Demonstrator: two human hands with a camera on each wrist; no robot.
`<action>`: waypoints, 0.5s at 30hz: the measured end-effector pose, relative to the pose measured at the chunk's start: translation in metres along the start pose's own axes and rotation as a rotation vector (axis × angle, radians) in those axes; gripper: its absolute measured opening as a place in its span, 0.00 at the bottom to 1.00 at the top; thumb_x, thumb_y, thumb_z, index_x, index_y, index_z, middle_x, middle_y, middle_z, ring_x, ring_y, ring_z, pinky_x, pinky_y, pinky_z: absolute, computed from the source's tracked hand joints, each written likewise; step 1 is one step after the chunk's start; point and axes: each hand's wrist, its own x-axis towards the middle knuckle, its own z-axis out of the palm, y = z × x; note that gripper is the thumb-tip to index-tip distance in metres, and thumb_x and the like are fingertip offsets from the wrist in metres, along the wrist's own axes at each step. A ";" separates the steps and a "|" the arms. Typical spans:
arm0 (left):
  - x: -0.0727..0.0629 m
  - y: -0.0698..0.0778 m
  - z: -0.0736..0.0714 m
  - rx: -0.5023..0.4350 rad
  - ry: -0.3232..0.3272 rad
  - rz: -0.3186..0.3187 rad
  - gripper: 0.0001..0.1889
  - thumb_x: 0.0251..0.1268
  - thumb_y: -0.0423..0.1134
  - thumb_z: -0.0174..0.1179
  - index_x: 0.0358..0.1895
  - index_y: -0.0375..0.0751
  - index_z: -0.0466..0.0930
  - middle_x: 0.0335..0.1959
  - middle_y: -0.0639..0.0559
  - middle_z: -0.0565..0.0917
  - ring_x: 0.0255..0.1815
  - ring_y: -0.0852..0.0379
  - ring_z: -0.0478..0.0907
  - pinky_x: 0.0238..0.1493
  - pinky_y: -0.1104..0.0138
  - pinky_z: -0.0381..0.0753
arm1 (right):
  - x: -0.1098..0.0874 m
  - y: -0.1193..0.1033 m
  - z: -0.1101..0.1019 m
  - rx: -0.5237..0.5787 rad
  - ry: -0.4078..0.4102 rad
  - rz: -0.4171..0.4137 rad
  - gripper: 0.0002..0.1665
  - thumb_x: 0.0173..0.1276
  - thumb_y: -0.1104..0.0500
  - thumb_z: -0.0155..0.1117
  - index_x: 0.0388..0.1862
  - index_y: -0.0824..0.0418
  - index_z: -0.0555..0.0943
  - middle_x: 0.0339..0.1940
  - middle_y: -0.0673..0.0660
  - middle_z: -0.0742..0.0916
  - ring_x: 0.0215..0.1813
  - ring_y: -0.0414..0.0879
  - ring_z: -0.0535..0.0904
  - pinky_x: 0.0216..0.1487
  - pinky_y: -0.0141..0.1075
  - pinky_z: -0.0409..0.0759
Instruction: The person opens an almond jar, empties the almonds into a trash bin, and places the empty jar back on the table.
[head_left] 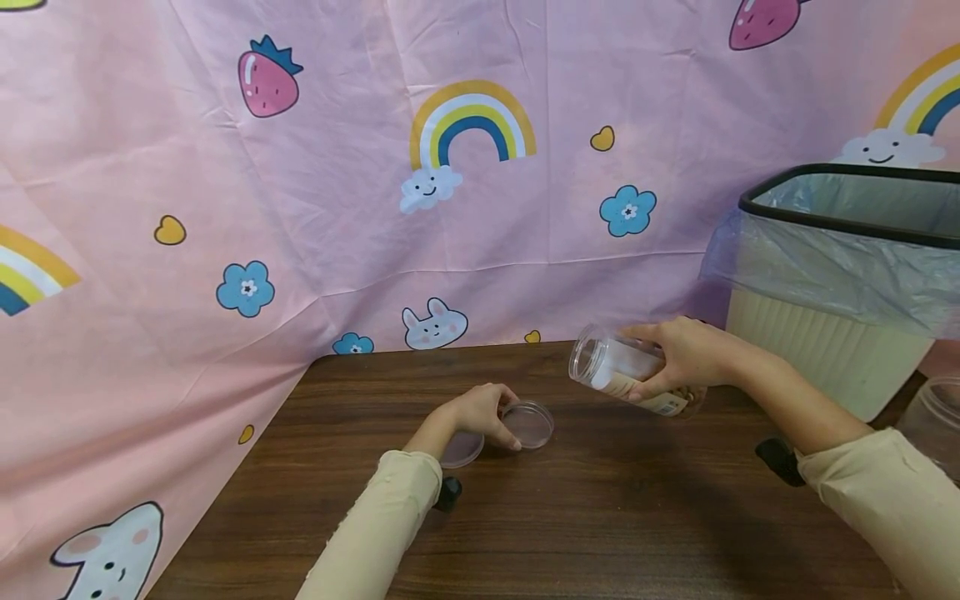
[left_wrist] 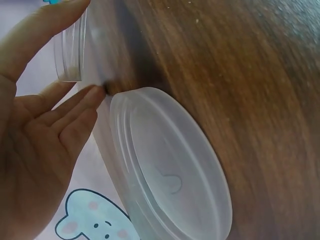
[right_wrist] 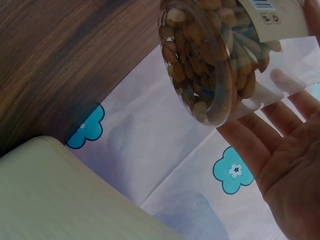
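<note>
My right hand [head_left: 693, 354] grips a clear plastic jar [head_left: 622, 362] around its side, above the table. The jar is tipped nearly onto its side, its uncovered mouth facing left. Brown nuts [right_wrist: 192, 60], which look like almonds, are gathered at its bottom end in the right wrist view; a paper label wraps part of the wall. Left of the jar, my left hand [head_left: 480, 412] pinches a round clear lid [head_left: 528, 427] by its edge between thumb and fingers. Partly hidden under that wrist in the head view, a second, frosted round lid [left_wrist: 175, 160] lies on the table.
At the right stands a cream bin [head_left: 813, 350] with a dark rim and a translucent bag liner [head_left: 817, 258]. Another clear container [head_left: 933, 417] is cut off by the right edge. Behind the dark wooden table [head_left: 570, 533] hangs a pink patterned cloth [head_left: 337, 183].
</note>
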 end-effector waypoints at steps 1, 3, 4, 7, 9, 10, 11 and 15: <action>0.001 0.000 0.001 0.014 0.000 0.002 0.33 0.41 0.41 0.74 0.54 0.35 0.72 0.46 0.45 0.74 0.46 0.52 0.72 0.45 0.61 0.73 | 0.000 0.000 0.000 0.001 0.001 -0.001 0.59 0.40 0.27 0.66 0.63 0.65 0.69 0.47 0.62 0.82 0.42 0.48 0.78 0.38 0.44 0.76; 0.002 0.000 0.001 0.032 -0.002 0.011 0.32 0.40 0.40 0.75 0.52 0.34 0.72 0.42 0.46 0.75 0.41 0.54 0.72 0.43 0.63 0.73 | 0.000 0.001 0.000 0.002 0.003 0.001 0.59 0.40 0.27 0.67 0.63 0.65 0.69 0.46 0.62 0.83 0.42 0.48 0.78 0.38 0.44 0.76; 0.002 0.000 0.002 0.038 -0.003 0.015 0.32 0.40 0.40 0.75 0.52 0.34 0.73 0.41 0.46 0.76 0.40 0.55 0.72 0.42 0.63 0.73 | 0.000 0.001 0.001 0.001 0.004 0.000 0.59 0.40 0.27 0.66 0.63 0.66 0.69 0.46 0.62 0.83 0.42 0.48 0.78 0.37 0.44 0.76; 0.003 0.000 0.003 0.059 -0.003 0.028 0.32 0.39 0.39 0.75 0.51 0.32 0.74 0.40 0.46 0.78 0.38 0.55 0.73 0.41 0.65 0.74 | 0.000 0.001 0.001 0.001 0.008 -0.003 0.59 0.40 0.27 0.67 0.62 0.65 0.70 0.45 0.62 0.83 0.41 0.48 0.78 0.37 0.44 0.76; 0.003 0.000 0.004 0.085 -0.002 0.027 0.32 0.39 0.40 0.75 0.51 0.32 0.74 0.41 0.46 0.77 0.40 0.55 0.73 0.42 0.64 0.74 | -0.001 0.001 0.001 0.004 0.008 -0.002 0.58 0.40 0.27 0.67 0.62 0.66 0.70 0.45 0.62 0.83 0.41 0.48 0.79 0.37 0.44 0.76; 0.003 0.000 0.004 0.102 -0.002 0.022 0.32 0.39 0.40 0.76 0.51 0.32 0.74 0.42 0.46 0.77 0.41 0.55 0.73 0.42 0.64 0.74 | -0.001 0.001 0.001 0.006 0.007 -0.002 0.58 0.40 0.27 0.67 0.62 0.66 0.70 0.45 0.62 0.83 0.41 0.48 0.79 0.37 0.44 0.76; 0.003 0.000 0.005 0.114 -0.003 0.021 0.32 0.38 0.41 0.76 0.51 0.32 0.74 0.43 0.46 0.76 0.41 0.54 0.72 0.43 0.64 0.74 | -0.001 0.001 0.001 0.009 0.006 -0.002 0.58 0.40 0.27 0.67 0.62 0.66 0.70 0.46 0.62 0.83 0.41 0.48 0.79 0.37 0.43 0.76; 0.004 0.002 0.007 0.152 -0.006 0.011 0.32 0.39 0.42 0.76 0.50 0.33 0.75 0.46 0.45 0.72 0.45 0.53 0.69 0.45 0.62 0.73 | -0.002 0.001 0.001 0.012 0.004 0.000 0.58 0.41 0.28 0.67 0.62 0.66 0.70 0.45 0.62 0.83 0.41 0.48 0.79 0.37 0.43 0.77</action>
